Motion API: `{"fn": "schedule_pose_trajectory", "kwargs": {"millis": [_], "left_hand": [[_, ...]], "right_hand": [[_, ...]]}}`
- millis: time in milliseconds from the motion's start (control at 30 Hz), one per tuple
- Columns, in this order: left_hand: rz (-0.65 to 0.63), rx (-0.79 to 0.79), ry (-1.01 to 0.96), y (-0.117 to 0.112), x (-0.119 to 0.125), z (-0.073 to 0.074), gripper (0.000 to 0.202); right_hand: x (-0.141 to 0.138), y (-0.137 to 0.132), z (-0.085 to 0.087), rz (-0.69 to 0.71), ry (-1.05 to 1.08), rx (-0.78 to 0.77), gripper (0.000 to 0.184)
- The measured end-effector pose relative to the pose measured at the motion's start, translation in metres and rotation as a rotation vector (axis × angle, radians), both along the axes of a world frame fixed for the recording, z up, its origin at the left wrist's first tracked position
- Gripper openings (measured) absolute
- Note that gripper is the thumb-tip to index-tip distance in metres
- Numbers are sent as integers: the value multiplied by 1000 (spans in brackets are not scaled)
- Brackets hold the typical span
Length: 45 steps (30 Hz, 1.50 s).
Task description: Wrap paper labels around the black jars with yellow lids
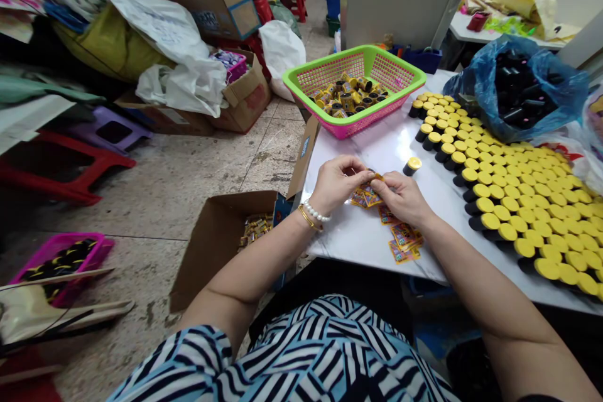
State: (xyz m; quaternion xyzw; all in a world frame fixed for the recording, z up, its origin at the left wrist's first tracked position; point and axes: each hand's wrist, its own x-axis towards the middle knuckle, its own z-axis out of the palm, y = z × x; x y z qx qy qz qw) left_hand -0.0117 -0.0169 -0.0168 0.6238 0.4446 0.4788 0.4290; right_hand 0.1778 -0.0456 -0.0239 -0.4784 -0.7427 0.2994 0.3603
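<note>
My left hand [336,183] and my right hand [401,196] meet over the white marble table [377,144], fingers pinched together on a small black bottle with a yellow label [373,178] held between them. Under and beside my hands lie loose orange-yellow stickers [404,239]. One black bottle with a yellow cap [412,166] stands alone just beyond my right hand. A large block of yellow-capped bottles [518,195] fills the table's right side.
A green and pink basket [325,72] of labelled bottles sits at the table's far end. A blue bag of black bottles [518,91] lies at the back right. An open cardboard box [226,239] stands on the floor at my left, beside stools and a pink basket [61,257].
</note>
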Motion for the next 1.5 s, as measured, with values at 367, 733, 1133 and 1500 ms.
{"fn": "schedule_pose_trajectory", "kwargs": {"millis": [367,733,1133,1500], "left_hand": [[94,236,162,-1,3,-1,16],[180,192,-53,-30,3,7,35],[101,-55,-155,-28,4,0,31],[95,24,-98,-31,2,7,19]], "right_hand": [[-5,-2,4,-142,326,-218,32],[-8,-6,11,-192,446,-180,40],[-7,-10,10,-187,273,-12,37],[-8,-9,7,-227,126,96,33]]}}
